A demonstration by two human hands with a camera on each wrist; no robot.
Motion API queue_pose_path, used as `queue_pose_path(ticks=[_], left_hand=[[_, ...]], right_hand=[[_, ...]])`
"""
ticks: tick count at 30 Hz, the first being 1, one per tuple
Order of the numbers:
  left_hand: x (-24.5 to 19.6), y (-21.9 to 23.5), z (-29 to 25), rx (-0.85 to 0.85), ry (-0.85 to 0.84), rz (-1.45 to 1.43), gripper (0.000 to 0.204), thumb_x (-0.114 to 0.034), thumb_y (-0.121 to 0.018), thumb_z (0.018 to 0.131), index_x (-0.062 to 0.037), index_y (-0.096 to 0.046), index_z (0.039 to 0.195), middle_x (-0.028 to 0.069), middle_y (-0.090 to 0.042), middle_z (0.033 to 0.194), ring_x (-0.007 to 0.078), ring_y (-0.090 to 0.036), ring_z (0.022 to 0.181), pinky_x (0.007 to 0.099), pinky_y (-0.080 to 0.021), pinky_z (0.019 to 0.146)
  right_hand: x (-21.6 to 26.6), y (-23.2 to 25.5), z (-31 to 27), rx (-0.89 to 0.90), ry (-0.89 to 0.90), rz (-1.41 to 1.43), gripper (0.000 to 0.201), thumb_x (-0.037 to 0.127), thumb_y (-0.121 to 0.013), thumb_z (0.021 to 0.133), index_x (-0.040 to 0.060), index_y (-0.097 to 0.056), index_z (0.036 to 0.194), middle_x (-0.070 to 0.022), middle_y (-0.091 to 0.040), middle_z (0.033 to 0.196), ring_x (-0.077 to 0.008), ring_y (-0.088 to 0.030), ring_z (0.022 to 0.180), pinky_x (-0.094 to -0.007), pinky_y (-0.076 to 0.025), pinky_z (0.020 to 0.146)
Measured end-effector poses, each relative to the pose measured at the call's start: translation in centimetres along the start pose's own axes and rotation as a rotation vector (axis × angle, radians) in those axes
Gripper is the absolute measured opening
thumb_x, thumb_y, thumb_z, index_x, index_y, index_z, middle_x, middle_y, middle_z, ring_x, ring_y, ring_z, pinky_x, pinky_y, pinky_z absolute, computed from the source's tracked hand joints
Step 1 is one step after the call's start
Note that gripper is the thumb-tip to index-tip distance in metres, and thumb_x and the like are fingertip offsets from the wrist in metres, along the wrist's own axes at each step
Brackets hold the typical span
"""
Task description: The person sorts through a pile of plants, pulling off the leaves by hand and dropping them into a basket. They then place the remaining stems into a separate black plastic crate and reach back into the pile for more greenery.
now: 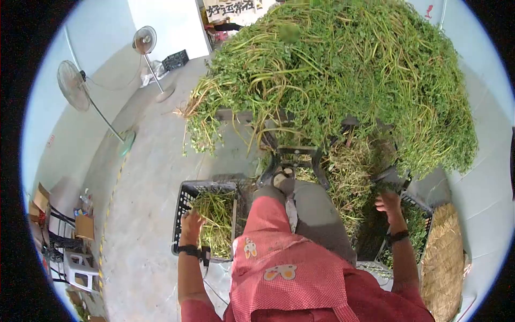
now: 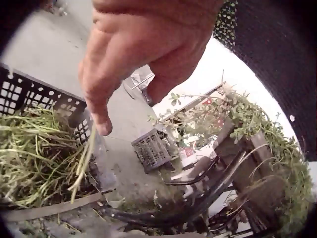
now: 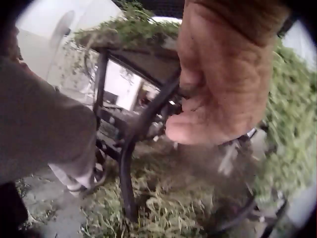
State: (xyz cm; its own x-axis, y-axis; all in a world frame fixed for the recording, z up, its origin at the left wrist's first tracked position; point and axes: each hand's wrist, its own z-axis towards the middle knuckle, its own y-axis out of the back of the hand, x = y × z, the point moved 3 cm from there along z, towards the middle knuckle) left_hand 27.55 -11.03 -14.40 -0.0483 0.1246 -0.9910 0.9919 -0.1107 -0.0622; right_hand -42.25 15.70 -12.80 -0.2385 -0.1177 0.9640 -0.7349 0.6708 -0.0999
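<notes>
In the head view my left hand (image 1: 192, 225) is over the left side of a black plastic crate (image 1: 176, 225) of cut green stems (image 1: 217, 220). The left wrist view shows this hand's thumb well apart from its fingers, with a thin stem (image 2: 83, 166) just below a fingertip. My right hand (image 1: 389, 205) hovers by a second crate (image 1: 416, 201) of leafy greens (image 1: 416, 225), its fingers loosely bent. In the right wrist view, no plant shows in the right hand (image 3: 223, 94), and a dark blur lies beneath it.
A big heap of leafy stems (image 1: 343, 70) covers the table ahead and hangs over its edge. Loose trimmings (image 1: 346, 182) lie under it around a dark metal frame (image 1: 319, 166). Two standing fans (image 1: 72, 86) are at left; a woven straw mat (image 1: 444, 263) is at right.
</notes>
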Motion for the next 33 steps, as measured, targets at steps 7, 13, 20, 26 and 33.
queue_pose_path(ticks=[7, 13, 20, 26, 33], left_hand=[[-0.2, -3.8, -1.3, -0.047, 0.188, -0.155, 0.015, -0.019, -0.055, 0.087, -0.0039, -0.057, 0.085, 0.0059, -0.06, 0.071, 0.0155, -0.059, 0.059, 0.0252, -0.049, 0.046], [-0.1, -9.4, -3.7, 0.065, 0.316, -0.32, 0.025, -0.014, -0.053, 0.088, 0.0027, -0.051, 0.107, 0.0159, -0.063, 0.089, 0.022, -0.063, 0.073, 0.0281, -0.054, 0.054], [-0.7, -12.4, -4.8, 0.111, 0.286, -0.097, 0.026, -0.02, -0.054, 0.09, 0.0022, -0.057, 0.101, 0.0083, -0.064, 0.083, 0.0146, -0.061, 0.072, 0.0246, -0.049, 0.059], [-1.5, -12.2, -3.7, 0.123, 0.219, -0.187, 0.024, -0.019, -0.05, 0.091, 0.0021, -0.058, 0.101, 0.0075, -0.064, 0.085, 0.0132, -0.059, 0.069, 0.0243, -0.048, 0.058], [-0.2, -12.4, -4.4, 0.125, 0.216, -0.12, 0.026, -0.017, -0.051, 0.091, 0.0034, -0.055, 0.106, 0.0097, -0.064, 0.089, 0.0149, -0.061, 0.075, 0.0254, -0.049, 0.065]], right_hand=[[23.0, -25.7, -2.1, 0.206, 0.819, -0.815, 0.025, 0.022, -0.057, 0.083, 0.0008, -0.064, 0.094, -0.0143, -0.061, 0.077, -0.0263, -0.06, 0.065, -0.0325, -0.047, 0.06], [30.8, -35.0, -1.0, 0.231, 1.002, -0.618, 0.025, 0.024, -0.059, 0.082, 0.0021, -0.064, 0.093, -0.017, -0.063, 0.084, -0.0289, -0.06, 0.07, -0.0353, -0.046, 0.063], [35.7, -40.1, 2.4, 0.012, 1.08, -0.847, 0.03, 0.03, -0.059, 0.082, 0.0013, -0.066, 0.089, -0.0181, -0.064, 0.088, -0.0317, -0.061, 0.078, -0.0393, -0.047, 0.068], [37.2, -44.9, 6.1, 0.024, 1.078, -1.087, 0.073, 0.054, -0.058, 0.076, -0.0013, -0.048, 0.122, -0.0243, -0.058, 0.107, -0.0353, -0.058, 0.097, -0.0426, -0.048, 0.081], [33.9, -46.5, 5.7, 0.078, 0.968, -1.234, 0.077, 0.027, -0.067, 0.065, 0.0092, -0.037, 0.133, -0.0219, -0.043, 0.129, -0.0347, -0.047, 0.114, -0.0422, -0.042, 0.092]])
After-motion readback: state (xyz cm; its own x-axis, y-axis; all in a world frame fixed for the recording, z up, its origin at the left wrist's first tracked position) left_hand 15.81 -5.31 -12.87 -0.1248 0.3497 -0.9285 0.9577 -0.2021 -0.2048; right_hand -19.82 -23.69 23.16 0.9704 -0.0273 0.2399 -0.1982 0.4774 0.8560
